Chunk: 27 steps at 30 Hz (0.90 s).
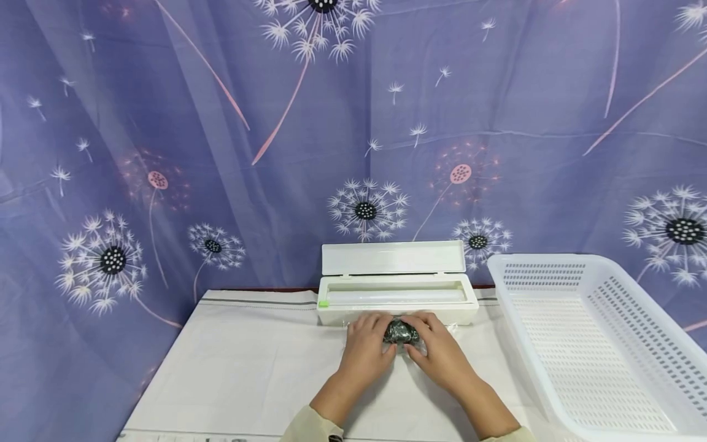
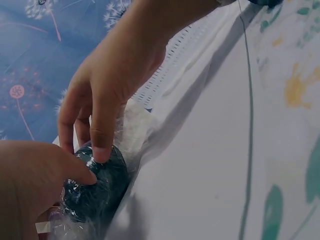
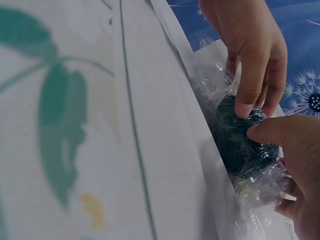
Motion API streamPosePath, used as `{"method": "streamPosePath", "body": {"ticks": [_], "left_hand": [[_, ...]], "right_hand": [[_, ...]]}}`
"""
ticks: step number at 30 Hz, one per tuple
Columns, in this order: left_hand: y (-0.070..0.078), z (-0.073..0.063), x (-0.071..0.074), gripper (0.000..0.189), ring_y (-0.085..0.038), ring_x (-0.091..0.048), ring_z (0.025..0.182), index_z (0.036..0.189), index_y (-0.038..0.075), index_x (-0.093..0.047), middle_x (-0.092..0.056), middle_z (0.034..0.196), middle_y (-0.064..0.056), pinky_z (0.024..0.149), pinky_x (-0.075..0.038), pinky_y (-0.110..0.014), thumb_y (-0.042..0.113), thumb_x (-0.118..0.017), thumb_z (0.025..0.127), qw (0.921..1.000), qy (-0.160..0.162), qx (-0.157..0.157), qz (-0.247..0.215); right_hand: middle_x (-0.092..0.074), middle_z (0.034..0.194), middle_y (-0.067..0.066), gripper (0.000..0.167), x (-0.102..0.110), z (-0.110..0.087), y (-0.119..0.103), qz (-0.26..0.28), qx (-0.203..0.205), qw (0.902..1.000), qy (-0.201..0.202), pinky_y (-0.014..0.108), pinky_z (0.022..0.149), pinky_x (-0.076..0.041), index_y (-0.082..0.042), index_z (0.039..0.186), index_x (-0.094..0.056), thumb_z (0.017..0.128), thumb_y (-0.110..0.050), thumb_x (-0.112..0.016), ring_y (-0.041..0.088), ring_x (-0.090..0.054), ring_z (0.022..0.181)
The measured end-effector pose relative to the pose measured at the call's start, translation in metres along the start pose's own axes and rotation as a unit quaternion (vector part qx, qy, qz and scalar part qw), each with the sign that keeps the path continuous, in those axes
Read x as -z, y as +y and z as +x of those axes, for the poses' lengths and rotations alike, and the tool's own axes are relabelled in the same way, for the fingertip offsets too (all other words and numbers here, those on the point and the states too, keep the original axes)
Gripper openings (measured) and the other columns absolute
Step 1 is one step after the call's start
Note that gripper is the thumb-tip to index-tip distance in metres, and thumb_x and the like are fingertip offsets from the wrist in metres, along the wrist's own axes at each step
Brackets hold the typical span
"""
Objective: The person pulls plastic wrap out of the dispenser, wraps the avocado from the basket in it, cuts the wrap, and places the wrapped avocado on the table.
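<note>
A rounded, dark green item in crinkled clear plastic film lies on the white cloth, right in front of a white cling film dispenser. My left hand grips its left end, and my right hand grips the right end. Both thumbs press on its near side, as the left wrist view shows, while the other fingers curve over the far side. Loose cling film sticks out past the item's ends. What the item is cannot be told through the wrap.
The dispenser's lid stands raised, showing a film roll inside and a green tab at the left. A white perforated basket stands on the right. Behind the table hangs a purple dandelion-print curtain.
</note>
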<state>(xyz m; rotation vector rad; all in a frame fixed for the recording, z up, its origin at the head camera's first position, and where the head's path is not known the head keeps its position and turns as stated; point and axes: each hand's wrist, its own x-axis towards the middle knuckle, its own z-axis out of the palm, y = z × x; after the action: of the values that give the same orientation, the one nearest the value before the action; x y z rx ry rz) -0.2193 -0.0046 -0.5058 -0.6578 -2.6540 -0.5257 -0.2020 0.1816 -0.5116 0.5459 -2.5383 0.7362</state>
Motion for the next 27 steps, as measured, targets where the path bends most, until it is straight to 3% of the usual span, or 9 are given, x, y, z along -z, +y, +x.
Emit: {"method": "streamPosePath", "body": {"ticks": [6, 12, 16, 20, 23, 27], "left_hand": [[0.001, 0.002, 0.006, 0.047, -0.020, -0.060, 0.115, 0.125, 0.017, -0.068, -0.064, 0.122, 0.001, 0.097, -0.044, -0.043, 0.032, -0.081, 0.083, 0.9998, 0.006, 0.009, -0.013], [-0.006, 0.007, 0.015, 0.034, -0.022, -0.061, 0.107, 0.121, 0.015, -0.071, -0.066, 0.112, -0.001, 0.094, -0.046, -0.044, 0.027, -0.075, 0.089, 0.9957, 0.040, 0.038, -0.074], [-0.016, 0.011, 0.020, 0.032, -0.024, -0.060, 0.105, 0.118, 0.012, -0.073, -0.067, 0.110, -0.005, 0.091, -0.045, -0.043, 0.017, -0.075, 0.086, 0.9867, 0.102, 0.069, -0.105], [-0.030, 0.014, 0.027, 0.033, -0.028, -0.057, 0.105, 0.116, 0.008, -0.073, -0.066, 0.110, -0.008, 0.093, -0.043, -0.046, 0.010, -0.075, 0.083, 0.9727, 0.162, 0.109, -0.126], [-0.042, 0.016, 0.033, 0.033, -0.031, -0.054, 0.109, 0.118, 0.007, -0.072, -0.065, 0.113, -0.012, 0.098, -0.040, -0.050, 0.010, -0.074, 0.085, 0.9634, 0.182, 0.140, -0.138], [-0.058, 0.017, 0.039, 0.039, -0.036, -0.049, 0.121, 0.123, 0.007, -0.069, -0.061, 0.123, -0.015, 0.103, -0.036, -0.053, 0.014, -0.074, 0.086, 0.9548, 0.173, 0.184, -0.157]], "right_hand": [[-0.060, 0.126, 0.012, 0.062, -0.001, -0.001, 0.001, -0.004, 0.005, 1.0000, 0.007, 0.047, 0.097, -0.055, -0.009, 0.133, -0.062, 0.077, -0.013, -0.087, 0.030, -0.064, 0.114], [-0.061, 0.126, 0.014, 0.064, -0.001, 0.000, 0.000, -0.008, 0.008, 0.9999, 0.009, 0.048, 0.097, -0.055, -0.007, 0.131, -0.063, 0.074, -0.015, -0.090, 0.031, -0.065, 0.114], [-0.062, 0.126, 0.013, 0.064, -0.001, 0.000, -0.001, -0.010, 0.016, 0.9997, 0.013, 0.050, 0.099, -0.053, -0.007, 0.131, -0.063, 0.074, -0.019, -0.090, 0.032, -0.064, 0.115], [-0.061, 0.128, 0.012, 0.065, 0.000, 0.000, -0.003, -0.008, 0.010, 0.9999, 0.008, 0.051, 0.100, -0.051, -0.008, 0.133, -0.062, 0.077, -0.023, -0.089, 0.032, -0.062, 0.116], [-0.061, 0.129, 0.012, 0.063, 0.000, 0.000, -0.003, -0.003, 0.008, 0.9999, 0.006, 0.051, 0.100, -0.051, -0.008, 0.133, -0.062, 0.078, -0.025, -0.087, 0.032, -0.062, 0.117], [-0.061, 0.129, 0.012, 0.061, 0.001, 0.000, -0.004, -0.002, 0.007, 1.0000, 0.003, 0.051, 0.101, -0.051, -0.008, 0.132, -0.063, 0.079, -0.027, -0.086, 0.032, -0.061, 0.118]]}}
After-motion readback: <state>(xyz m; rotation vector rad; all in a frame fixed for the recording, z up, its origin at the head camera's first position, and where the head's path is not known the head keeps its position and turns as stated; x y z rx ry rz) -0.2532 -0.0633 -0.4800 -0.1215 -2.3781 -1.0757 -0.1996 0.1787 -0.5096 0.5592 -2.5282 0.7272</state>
